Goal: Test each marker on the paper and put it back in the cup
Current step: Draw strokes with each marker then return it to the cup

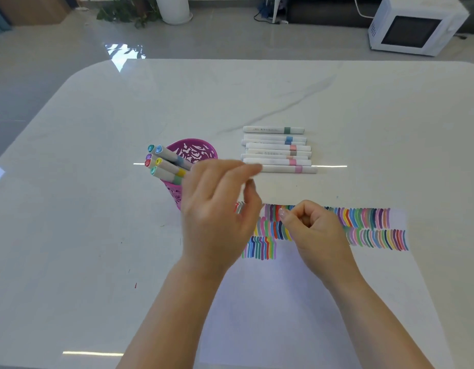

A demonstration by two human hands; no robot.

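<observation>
A purple cut-out cup [201,149] stands left of centre on the table, with several capped markers [164,162] leaning out of it to the left. A row of several white markers [277,150] lies on the table behind the paper [284,302], which bears rows of coloured test strokes [369,225]. My left hand [217,209] hovers in front of the cup with its fingers stretched out. Its index fingertip is at the left end of the nearest lying marker [292,169], and the thumb is apart from it. My right hand [316,230] rests on the strokes with fingers curled; I see nothing in it.
The white marble-look table [97,209] has a rounded far edge. Beyond it on the floor stand a white microwave [414,27] at the right and a white plant pot [174,9] with green leaves.
</observation>
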